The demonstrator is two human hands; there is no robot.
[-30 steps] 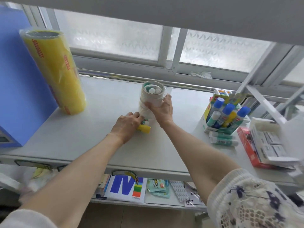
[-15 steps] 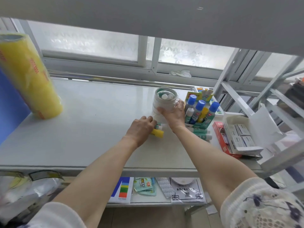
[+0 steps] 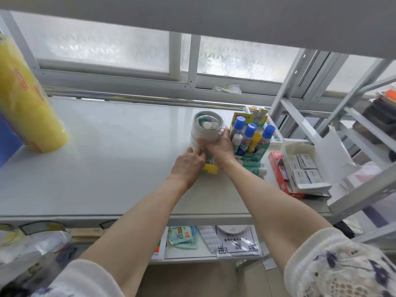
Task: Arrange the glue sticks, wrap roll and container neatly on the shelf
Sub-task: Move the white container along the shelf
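Observation:
A white round container with glue sticks inside stands on the white shelf, and my right hand grips its right side. My left hand curls over a yellow-capped glue stick that lies at the container's base. Right beside the container is a green display box of upright blue-capped glue sticks. Two more glue sticks lie in front of that box. The yellow wrap roll stands tilted at the far left, apart from both hands.
A red box and an open white box of small packs sit at the shelf's right end. Grey rack struts cross behind them. A blue panel is by the roll. Packets lie on the lower shelf.
Both hands have slid the container and the yellow-capped glue stick to the right, until the container stands next to the display box. The wrap roll has stayed where it was.

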